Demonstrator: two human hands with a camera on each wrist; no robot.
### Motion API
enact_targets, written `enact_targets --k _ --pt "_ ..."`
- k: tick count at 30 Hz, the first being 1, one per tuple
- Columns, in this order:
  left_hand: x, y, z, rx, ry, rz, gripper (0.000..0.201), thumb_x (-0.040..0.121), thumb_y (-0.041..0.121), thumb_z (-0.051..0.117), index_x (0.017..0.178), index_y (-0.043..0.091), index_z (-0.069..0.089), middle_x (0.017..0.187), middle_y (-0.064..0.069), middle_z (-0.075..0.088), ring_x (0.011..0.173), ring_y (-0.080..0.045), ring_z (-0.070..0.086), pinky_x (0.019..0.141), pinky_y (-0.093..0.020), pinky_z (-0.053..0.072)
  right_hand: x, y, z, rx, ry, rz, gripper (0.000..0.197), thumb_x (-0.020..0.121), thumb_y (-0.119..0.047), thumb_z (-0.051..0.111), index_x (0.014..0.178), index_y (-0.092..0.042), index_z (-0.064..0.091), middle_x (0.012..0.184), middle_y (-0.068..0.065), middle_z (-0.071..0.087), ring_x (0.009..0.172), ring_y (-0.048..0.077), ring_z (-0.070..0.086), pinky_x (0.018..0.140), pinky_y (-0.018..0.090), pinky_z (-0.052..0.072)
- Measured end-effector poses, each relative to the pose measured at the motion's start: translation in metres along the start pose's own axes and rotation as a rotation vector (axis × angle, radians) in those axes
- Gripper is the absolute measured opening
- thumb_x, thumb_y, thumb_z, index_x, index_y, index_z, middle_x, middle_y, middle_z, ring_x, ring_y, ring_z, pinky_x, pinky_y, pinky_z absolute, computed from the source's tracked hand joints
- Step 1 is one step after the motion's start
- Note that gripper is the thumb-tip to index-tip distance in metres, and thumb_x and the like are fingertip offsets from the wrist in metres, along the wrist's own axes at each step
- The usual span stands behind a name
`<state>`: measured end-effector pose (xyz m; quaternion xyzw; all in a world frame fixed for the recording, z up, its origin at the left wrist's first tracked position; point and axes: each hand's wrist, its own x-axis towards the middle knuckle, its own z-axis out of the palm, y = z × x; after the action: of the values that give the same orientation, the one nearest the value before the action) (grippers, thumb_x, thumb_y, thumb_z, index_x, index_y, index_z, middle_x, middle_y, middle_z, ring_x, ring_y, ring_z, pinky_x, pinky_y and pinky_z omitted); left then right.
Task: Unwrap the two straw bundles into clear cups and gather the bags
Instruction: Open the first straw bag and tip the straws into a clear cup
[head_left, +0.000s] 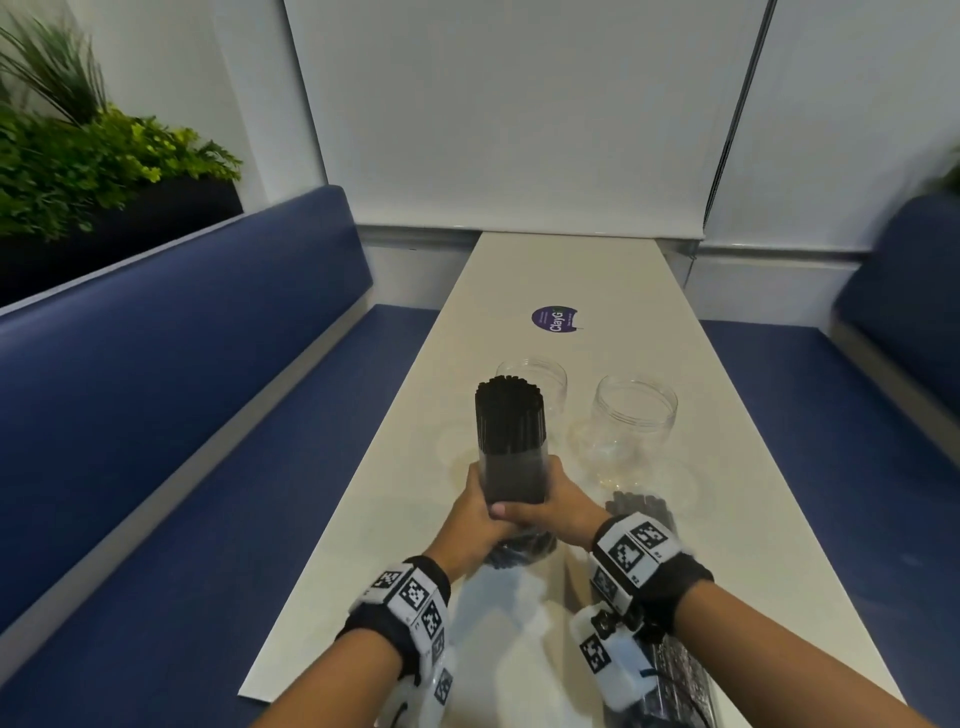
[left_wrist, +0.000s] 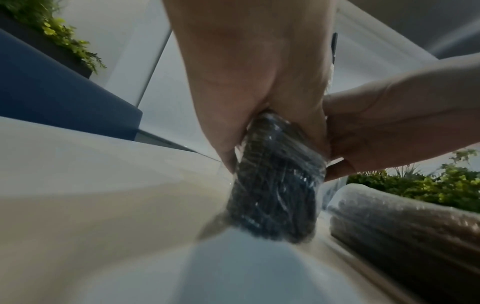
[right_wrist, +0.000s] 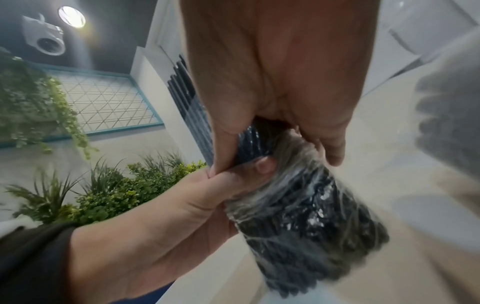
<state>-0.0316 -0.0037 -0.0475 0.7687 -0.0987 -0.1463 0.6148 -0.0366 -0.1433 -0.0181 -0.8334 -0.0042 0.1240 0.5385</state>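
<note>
1. Both my hands are wrapped round the first straw bundle (head_left: 511, 441), held upright above the table (head_left: 571, 270), between me and the cups. Left hand (head_left: 475, 512) has fingers curled round the lower left side, thumb across the front; right hand (head_left: 563, 506) is curled round the right side.
2. Its bag (right_wrist: 298, 195) is partway off: top of the black straws stands bare, lower half is under clear plastic w/ the film bunched at the bottom end (wrist views show it crinkled there).
3. So bundle no. 1 isn't in a cup yet. Left clear cup (head_left: 535, 382) sits just behind the bundle, right clear cup (head_left: 636, 415) beside it; both look empty as far as I can see.
4. Second straw bundle (head_left: 644, 512) lies on the table by my right wrist, wrapped from what the left wrist view shows. Untouched, I'd say.
5. No bags gathered yet; none is free.
6. My read: early stage, approx. the first quarter. Left to do: finish stripping bag 1, drop straws in a cup, repeat for bundle 2, collect both bags.
7. Dark stuff at the bottom right edge of the head view, under my right forearm: can't tell what it is.
</note>
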Motion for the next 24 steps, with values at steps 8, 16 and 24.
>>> enact_targets --k 8,16,24 --pt "0.006 0.062 -0.032 -0.116 0.026 0.009 0.088 0.080 0.026 0.070 0.135 0.030 0.002 0.118 -0.011 0.059 0.094 -0.023 0.069 0.086 -0.032 0.055 -0.026 -0.064 -0.040 -0.052 -0.109 -0.217 0.068 0.095 -0.024 0.039 0.144 -0.029 -0.008 0.148 0.016 0.032 0.128 0.030 0.045 0.101 0.040 0.043" --pt "0.035 0.154 -0.060 -0.136 -0.147 -0.108 0.061 0.085 0.046 0.059 0.130 0.007 0.046 0.114 -0.009 0.064 0.098 -0.024 0.066 0.075 -0.028 0.059 -0.023 -0.106 -0.092 -0.174 -0.162 -0.333 0.074 0.080 0.004 0.060 0.138 -0.029 0.027 0.124 0.008 0.049 0.100 0.020 0.056 0.081 0.028 0.053" --pt "0.058 0.192 -0.069 -0.496 -0.266 -0.248 0.028 0.098 0.020 0.038 0.111 0.000 0.053 0.106 -0.024 0.056 0.064 -0.033 0.071 0.052 -0.026 0.059 0.005 -0.124 -0.114 -0.213 -0.019 -0.337 0.046 0.085 -0.017 0.059 0.127 -0.011 0.042 0.092 -0.006 0.059 0.079 0.014 0.057 0.071 0.025 0.050"
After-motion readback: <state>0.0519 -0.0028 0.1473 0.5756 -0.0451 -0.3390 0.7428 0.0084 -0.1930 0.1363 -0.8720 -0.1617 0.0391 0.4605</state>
